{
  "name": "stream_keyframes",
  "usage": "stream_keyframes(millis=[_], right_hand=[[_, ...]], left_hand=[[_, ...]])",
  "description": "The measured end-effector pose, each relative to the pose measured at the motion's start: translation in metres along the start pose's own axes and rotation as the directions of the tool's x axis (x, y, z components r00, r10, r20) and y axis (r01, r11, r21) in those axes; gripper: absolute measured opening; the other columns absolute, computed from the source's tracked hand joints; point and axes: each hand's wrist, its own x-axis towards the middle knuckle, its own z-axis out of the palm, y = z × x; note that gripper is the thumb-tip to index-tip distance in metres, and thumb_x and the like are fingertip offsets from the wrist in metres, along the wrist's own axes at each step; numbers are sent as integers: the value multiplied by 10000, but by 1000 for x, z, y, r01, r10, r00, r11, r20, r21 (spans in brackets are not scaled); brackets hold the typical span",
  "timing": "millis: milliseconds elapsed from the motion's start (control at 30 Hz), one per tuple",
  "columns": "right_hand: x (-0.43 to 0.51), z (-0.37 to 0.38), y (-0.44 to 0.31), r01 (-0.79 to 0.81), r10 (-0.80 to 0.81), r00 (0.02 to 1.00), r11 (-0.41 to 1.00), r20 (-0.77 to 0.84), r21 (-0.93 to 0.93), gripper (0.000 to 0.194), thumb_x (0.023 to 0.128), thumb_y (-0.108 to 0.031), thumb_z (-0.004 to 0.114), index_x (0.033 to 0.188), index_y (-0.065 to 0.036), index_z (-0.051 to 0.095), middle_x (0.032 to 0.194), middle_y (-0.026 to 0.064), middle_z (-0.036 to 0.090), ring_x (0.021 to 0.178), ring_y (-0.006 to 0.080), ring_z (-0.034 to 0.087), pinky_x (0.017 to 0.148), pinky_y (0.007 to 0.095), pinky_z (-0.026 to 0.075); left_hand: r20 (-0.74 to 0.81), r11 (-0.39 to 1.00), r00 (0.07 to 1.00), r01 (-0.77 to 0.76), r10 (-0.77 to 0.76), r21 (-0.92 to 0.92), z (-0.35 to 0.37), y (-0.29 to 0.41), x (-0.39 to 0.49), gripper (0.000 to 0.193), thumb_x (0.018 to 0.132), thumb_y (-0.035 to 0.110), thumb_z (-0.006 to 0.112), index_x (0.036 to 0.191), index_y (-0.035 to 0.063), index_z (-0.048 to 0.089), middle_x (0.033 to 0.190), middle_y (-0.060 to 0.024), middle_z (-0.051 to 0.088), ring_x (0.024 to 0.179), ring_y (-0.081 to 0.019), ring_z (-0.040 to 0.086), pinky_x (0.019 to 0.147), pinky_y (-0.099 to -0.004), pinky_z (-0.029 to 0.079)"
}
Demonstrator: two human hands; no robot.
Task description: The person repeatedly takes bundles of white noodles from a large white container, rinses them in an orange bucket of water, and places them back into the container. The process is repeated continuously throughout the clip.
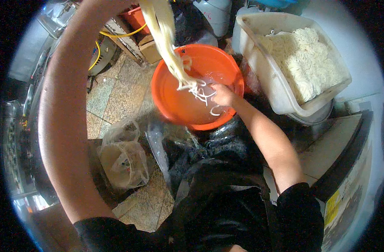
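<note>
A long bundle of pale noodles point(162, 34) hangs from the top edge of the view into an orange plastic basin point(195, 126) of cloudy water. My left arm reaches up along the left side, and the hand itself is out of view at the top, where the bundle rises. Over the basin, my right hand point(223, 95) is at the loose lower ends of the noodles, its fingers partly blurred; whether it grips any strand is unclear. A short loose strand lies near the basin's right wall, just below that hand.
A whitish plastic tub point(267, 72) heaped with noodles point(308, 63) stands at the right. A clear plastic bag point(124, 160) sits on the tiled floor at the left. Behind the basin are a black bag point(190, 23), a grey gas cylinder point(217, 15) and a yellow hose point(124, 35).
</note>
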Motion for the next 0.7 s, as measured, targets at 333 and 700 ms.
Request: stream_keyframes(millis=[333, 700], right_hand=[[7, -84, -71, 73, -25, 899, 993, -436, 94, 383, 845, -173, 708, 1188, -2, 689, 1115, 215, 728, 1079, 341, 703, 953, 396, 555], [29, -4, -133, 171, -153, 984, 950, -86, 261, 502, 860, -210, 820, 1300, -35, 654, 1230, 173, 708, 1196, 227, 664, 1008, 397, 527]], left_hand=[[83, 959, 969, 242, -231, -151, 17, 60, -39, 532, 848, -169, 545, 1361, -36, 593, 1195, -258, 701, 1108, -336, 706, 896, -423, 608], [-180, 805, 925, 182, -335, -565, 15, 48, -35, 404, 970, -71, 437, 1320, -21, 631, 963, -172, 731, 868, -275, 745, 693, -378, 639]])
